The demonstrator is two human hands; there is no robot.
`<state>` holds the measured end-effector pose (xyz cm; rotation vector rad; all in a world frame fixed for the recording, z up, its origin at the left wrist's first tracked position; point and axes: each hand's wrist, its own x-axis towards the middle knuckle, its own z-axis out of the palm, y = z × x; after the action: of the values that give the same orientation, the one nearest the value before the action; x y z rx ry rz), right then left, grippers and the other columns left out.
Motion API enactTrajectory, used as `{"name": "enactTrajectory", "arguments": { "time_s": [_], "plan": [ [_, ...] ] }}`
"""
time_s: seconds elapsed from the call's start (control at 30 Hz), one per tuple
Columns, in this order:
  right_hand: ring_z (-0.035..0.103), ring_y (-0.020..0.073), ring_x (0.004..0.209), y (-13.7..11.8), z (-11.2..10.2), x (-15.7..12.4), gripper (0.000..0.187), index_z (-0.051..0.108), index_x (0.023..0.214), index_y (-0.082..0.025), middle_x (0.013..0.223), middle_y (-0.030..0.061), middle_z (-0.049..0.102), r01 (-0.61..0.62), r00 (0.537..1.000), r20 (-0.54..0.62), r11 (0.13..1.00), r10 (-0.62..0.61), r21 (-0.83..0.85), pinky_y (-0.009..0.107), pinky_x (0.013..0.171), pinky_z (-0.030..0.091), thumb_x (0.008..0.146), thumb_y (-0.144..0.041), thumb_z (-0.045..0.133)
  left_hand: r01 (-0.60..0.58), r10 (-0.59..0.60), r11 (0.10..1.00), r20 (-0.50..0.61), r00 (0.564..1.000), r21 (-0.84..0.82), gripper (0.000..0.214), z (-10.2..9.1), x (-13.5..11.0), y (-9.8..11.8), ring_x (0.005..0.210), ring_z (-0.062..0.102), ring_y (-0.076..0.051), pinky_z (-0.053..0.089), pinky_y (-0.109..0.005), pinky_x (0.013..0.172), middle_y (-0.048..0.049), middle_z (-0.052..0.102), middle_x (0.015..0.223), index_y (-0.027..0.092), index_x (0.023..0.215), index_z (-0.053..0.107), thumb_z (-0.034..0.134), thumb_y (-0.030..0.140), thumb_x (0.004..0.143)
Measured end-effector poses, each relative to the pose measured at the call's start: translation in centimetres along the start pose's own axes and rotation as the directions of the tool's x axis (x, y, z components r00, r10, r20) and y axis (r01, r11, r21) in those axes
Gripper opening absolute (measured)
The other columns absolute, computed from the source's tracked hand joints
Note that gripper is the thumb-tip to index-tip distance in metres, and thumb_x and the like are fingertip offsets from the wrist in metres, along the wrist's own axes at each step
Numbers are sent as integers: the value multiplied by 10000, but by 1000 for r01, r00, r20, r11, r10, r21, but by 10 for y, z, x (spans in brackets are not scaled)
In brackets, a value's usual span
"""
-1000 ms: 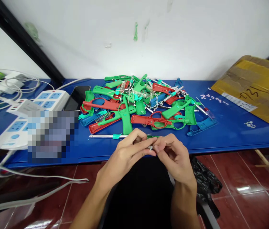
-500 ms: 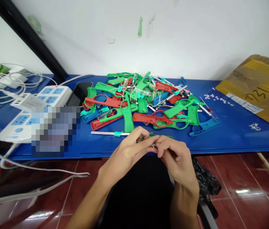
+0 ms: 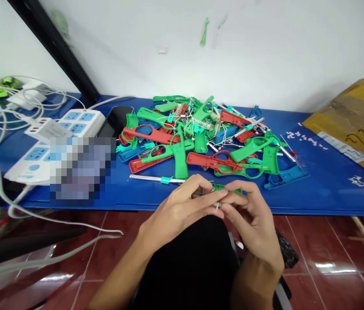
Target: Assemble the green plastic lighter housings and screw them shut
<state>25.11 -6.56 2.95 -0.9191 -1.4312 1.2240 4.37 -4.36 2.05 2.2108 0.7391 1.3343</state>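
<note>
My left hand and my right hand meet fingertip to fingertip over the table's front edge. Both are closed in a pinch around a small pale part, mostly hidden by the fingers, so its kind is unclear. Just behind the fingertips lies a green plastic shell, partly covered by my hands. A metal tube with a teal clip reaches toward my left knuckles. Beyond is a heap of red, green and blue lighter-like handle shells, including a green shell and a red shell.
On the left are a white power strip, a charger with tangled cables and a dark phone. A taped cardboard box stands at the right. Small metal pieces and a screwdriver lie near it.
My right fingers have spread and shifted slightly, showing more of the small pale part and the green shell behind. The whole view has moved a little, so things sit further right.
</note>
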Motion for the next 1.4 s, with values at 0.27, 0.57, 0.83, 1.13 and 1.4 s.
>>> {"name": "enactTrajectory", "arguments": {
  "time_s": [0.27,0.57,0.83,1.13,1.4],
  "plan": [
    [647,107,543,8,-3,4,162,766,1118,-255,728,-25,793,-64,992,-102,993,75,103,194,500,488,998,-317,855,-11,11,1000,-21,1000,9,323,1,0,-1,917,643,-119,601,-226,768,-28,596,1100,227,1407,715,698,263,1087],
    [561,79,523,5,1,-2,42,854,1015,-254,975,39,769,12,982,-190,998,0,61,243,445,473,1011,-243,814,70,-75,994,-54,996,-79,196,1,0,-3,1045,706,-158,606,-270,932,-47,677,1122,213,1233,631,738,225,1069],
    [418,42,455,10,-3,-1,154,804,981,-207,789,2,655,-151,986,-53,977,160,148,206,381,264,1014,-356,820,67,-68,991,-5,998,-114,164,-1,1,-3,1078,691,-174,586,-301,955,-66,685,1150,220,1245,640,694,178,1095],
    [327,39,387,10,-3,0,276,786,910,-172,571,-32,591,-277,961,31,943,276,186,199,361,215,984,-432,843,40,-42,992,-18,999,-116,181,-5,1,-3,1060,697,-195,596,-326,918,-78,739,1133,218,1252,714,719,177,1076],
    [302,51,444,7,3,1,330,711,914,-186,598,-60,512,-294,955,125,910,268,292,189,378,228,1005,-487,814,16,-23,991,-50,998,-134,177,-6,3,-3,1014,711,-189,606,-319,883,-69,752,1088,218,1226,741,748,174,1055]
  ]
}}
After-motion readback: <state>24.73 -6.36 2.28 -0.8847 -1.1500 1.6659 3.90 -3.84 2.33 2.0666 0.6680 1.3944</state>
